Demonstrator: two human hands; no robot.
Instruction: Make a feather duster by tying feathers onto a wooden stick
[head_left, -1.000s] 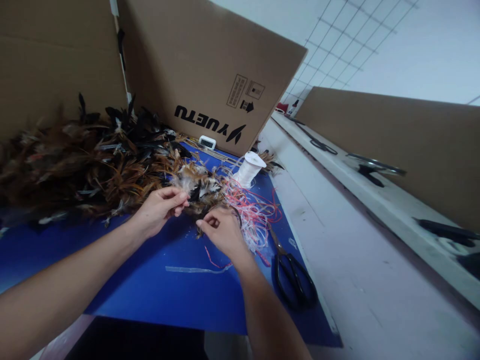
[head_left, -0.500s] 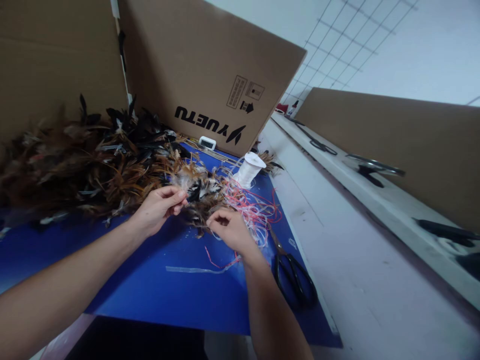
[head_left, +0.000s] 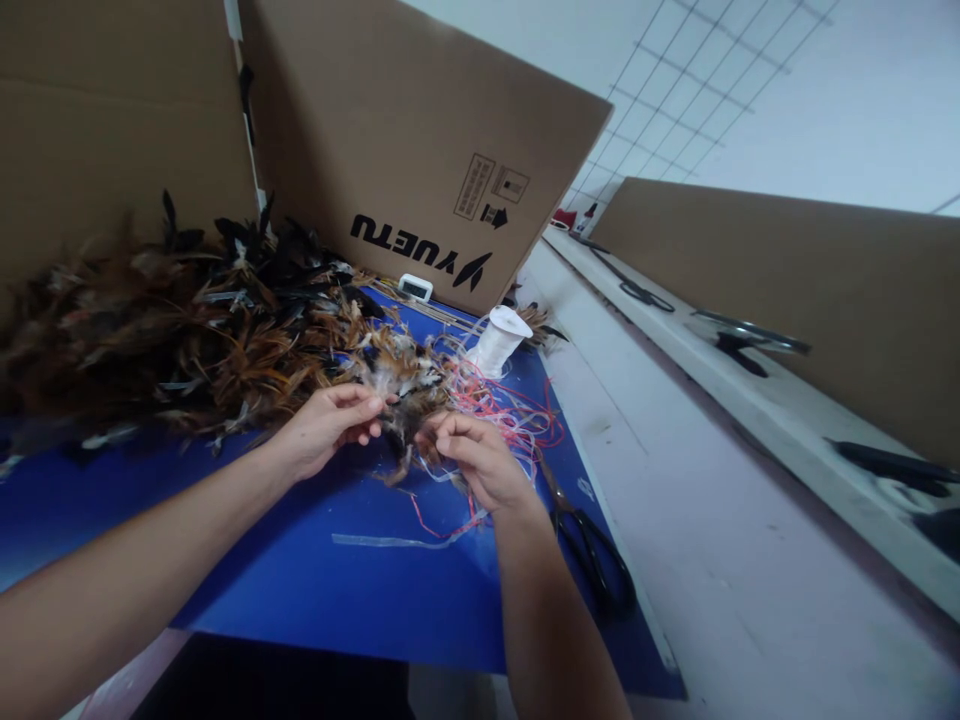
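Note:
My left hand pinches a pale, fluffy feather between thumb and forefinger, its tuft standing up past the fingertips. Close by on the right, my right hand has its fingers curled together at the small brown feathers. What sits between those fingertips is too blurred to make out. Beyond both hands, loose feathers spread over the blue mat. Tangled pink and white strings lie just behind my right hand, below a white spool.
A large heap of brown and black feathers fills the left side. Black-handled scissors rest near the mat's right edge. A cardboard box stands behind, with a small white digital display at its foot. A clear strip lies in front.
My left hand has shifted slightly right and down with the pale feather. My right hand has moved a little right, and its fingers have changed their curl.

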